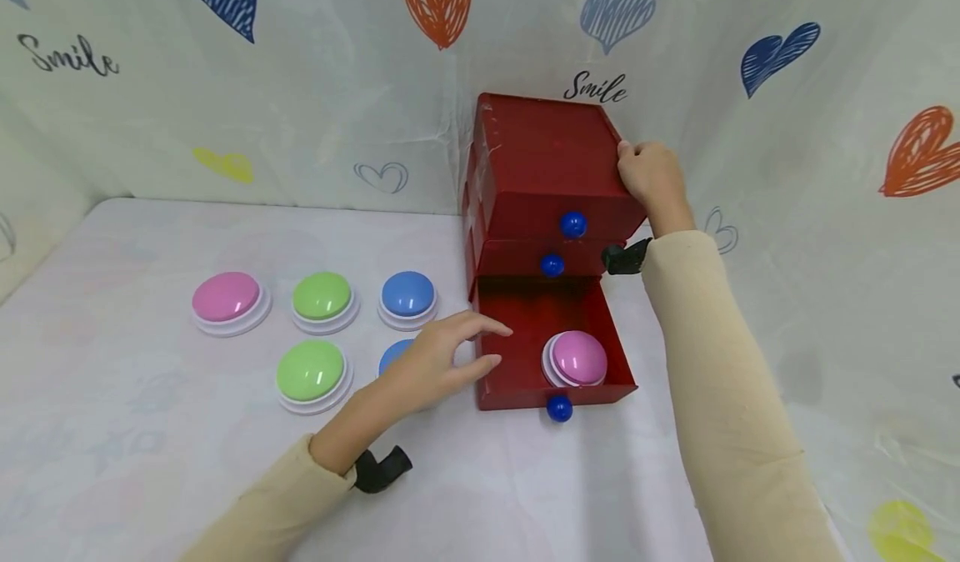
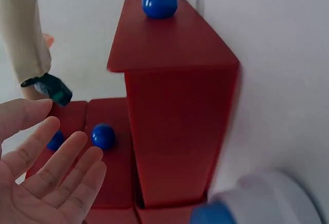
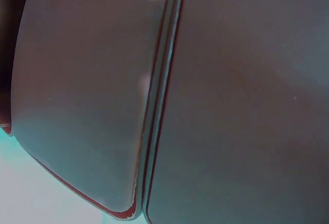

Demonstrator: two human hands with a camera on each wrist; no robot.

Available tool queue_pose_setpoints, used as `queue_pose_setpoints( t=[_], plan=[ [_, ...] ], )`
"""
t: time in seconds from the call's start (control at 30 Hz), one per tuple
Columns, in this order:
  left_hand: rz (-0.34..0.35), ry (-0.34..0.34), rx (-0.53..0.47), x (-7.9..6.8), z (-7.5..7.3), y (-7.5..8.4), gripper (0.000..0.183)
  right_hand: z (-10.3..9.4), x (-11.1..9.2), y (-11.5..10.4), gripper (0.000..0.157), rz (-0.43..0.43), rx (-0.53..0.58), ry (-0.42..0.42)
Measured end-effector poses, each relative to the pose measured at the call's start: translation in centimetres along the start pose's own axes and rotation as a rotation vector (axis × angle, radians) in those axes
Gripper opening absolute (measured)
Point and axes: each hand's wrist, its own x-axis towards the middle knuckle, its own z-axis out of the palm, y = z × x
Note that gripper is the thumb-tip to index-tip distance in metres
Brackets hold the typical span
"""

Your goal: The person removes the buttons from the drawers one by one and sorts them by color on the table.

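Note:
A small red drawer cabinet [image 1: 551, 149] with blue knobs stands against the back cloth. Its bottom drawer [image 1: 517, 398] is pulled out and holds one pink dome button [image 1: 580, 358] with a white base. My left hand [image 1: 431, 358] hovers by that drawer's left side, thumb and fingers apart, holding nothing; the left wrist view shows the fingers [image 2: 67, 175] spread loosely. My right hand [image 1: 654, 180] holds the cabinet's upper right edge, thumb near the top and the other fingers mostly hidden. The right wrist view shows only the cabinet's side [image 3: 82, 90].
Left of the cabinet, on the white tablecloth [image 1: 150, 445], sit a pink button [image 1: 227, 299], two green buttons [image 1: 322, 298] and a blue button [image 1: 407, 297]. Another blue button [image 1: 392, 353] is partly behind my left hand. A heart-printed cloth [image 1: 315, 112] hangs behind.

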Motion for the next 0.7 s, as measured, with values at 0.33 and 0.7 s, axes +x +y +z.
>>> queue_pose_setpoints(
  t=[0.33,0.7],
  plan=[
    [-0.009,-0.059,-0.059,2.9,2.3,0.3,0.041,-0.1,0.1,0.0,0.060,0.009,-0.002,0.002],
    [0.017,-0.167,0.008,5.9,4.7,-0.1,0.053,-0.1,0.1,0.1,0.059,0.009,-0.003,0.008]
  ],
)
